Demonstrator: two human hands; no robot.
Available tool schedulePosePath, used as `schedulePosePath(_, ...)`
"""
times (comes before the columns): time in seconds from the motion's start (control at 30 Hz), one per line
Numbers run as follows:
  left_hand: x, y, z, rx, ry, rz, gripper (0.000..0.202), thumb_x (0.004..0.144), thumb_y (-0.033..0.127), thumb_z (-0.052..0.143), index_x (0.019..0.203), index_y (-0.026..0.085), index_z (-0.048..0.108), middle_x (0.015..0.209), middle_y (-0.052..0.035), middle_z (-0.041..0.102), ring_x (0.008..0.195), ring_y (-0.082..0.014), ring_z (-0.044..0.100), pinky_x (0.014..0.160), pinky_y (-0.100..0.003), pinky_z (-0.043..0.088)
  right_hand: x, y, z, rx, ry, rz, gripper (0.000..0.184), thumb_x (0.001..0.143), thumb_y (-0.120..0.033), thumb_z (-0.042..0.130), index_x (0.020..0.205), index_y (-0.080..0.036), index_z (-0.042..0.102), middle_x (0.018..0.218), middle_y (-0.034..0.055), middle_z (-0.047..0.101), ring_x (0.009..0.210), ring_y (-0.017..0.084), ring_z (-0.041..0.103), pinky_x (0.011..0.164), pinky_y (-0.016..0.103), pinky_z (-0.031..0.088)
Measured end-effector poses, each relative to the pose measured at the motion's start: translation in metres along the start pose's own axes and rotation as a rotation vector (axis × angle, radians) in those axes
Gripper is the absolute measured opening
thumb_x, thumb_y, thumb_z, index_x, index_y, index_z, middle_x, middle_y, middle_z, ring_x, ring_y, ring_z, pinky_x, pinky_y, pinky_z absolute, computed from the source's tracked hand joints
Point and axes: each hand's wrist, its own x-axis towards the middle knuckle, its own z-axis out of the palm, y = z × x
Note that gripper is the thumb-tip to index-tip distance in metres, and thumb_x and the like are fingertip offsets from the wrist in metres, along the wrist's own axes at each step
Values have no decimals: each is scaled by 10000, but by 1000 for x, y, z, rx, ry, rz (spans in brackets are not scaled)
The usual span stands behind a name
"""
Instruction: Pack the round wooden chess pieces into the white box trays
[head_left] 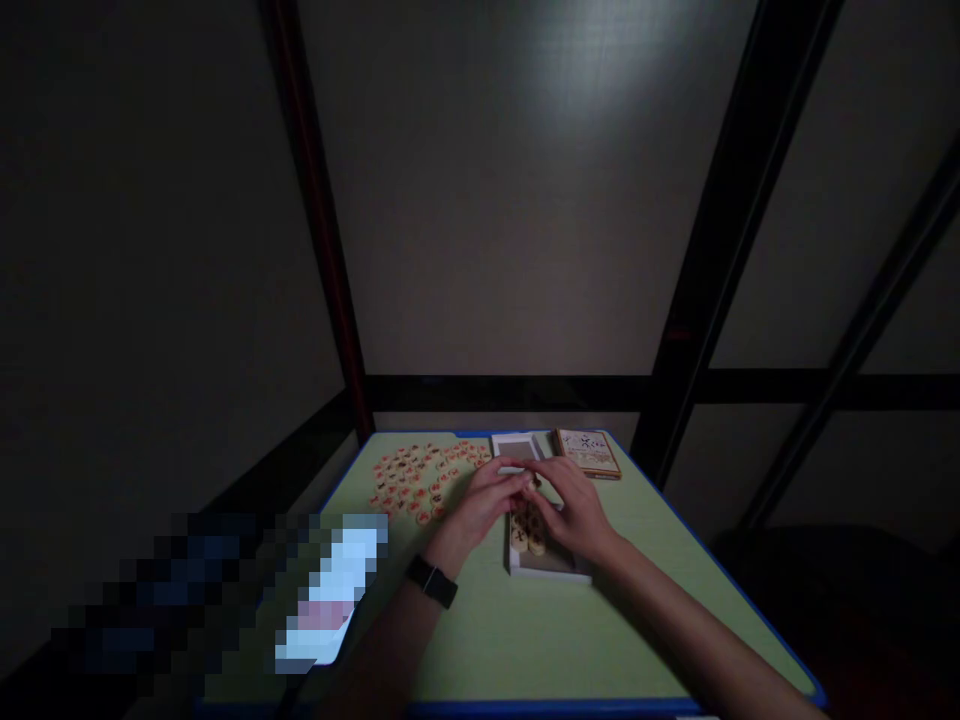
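My left hand [486,505] and my right hand [571,510] meet over a shallow white box [551,570] on a green table [525,640]. The fingertips of both hands pinch together around a small round disc [535,484] just above the box. Several pale round discs [527,530] lie stacked inside the box, under my fingers. To the left, several flat round discs [420,475] with red and dark marks lie spread on the table. A dark watch [433,580] is on my left wrist.
A printed box lid [589,452] lies at the far right of the table, beside another white tray [514,447]. A blurred bright patch [330,600] sits at the near left. The table has a blue edge [712,560]; dark frame bars stand behind.
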Motion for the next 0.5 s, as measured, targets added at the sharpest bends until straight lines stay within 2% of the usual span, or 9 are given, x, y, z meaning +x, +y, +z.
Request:
schedulePosePath(0.17,-5,1,3,13,-53,-1,455,608,321,853,956,149,618,906,-56,673,793,-132,629,712,-236,473,0,-9,-4,-27,30,1,283,910,-226,552,1192,-217,562,998,86,683,899,216,616,799,374,503)
schedulePosePath(0.3,-8,1,5,74,-103,-25,495,636,393,837,1010,148,625,938,-75,685,821,-144,643,735,-249,488,-4,-13,-11,-69,41,46,240,916,-249,534,1149,-209,577,958,84,691,852,213,626,765,364,517)
schedulePosePath(0.4,-6,0,2,192,-44,-31,458,689,440,787,1001,145,628,945,-88,698,744,-132,646,659,-231,479,-8,-3,-25,-88,42,89,244,910,-271,541,1142,-207,585,991,94,701,882,218,652,797,371,532)
schedulePosePath(0.5,-2,-2,-6,405,90,8,286,781,395,692,908,147,630,870,-69,713,655,-120,630,558,-203,422,-5,16,-44,-78,6,221,261,899,-290,545,1136,-195,594,1019,101,705,859,211,678,777,357,549)
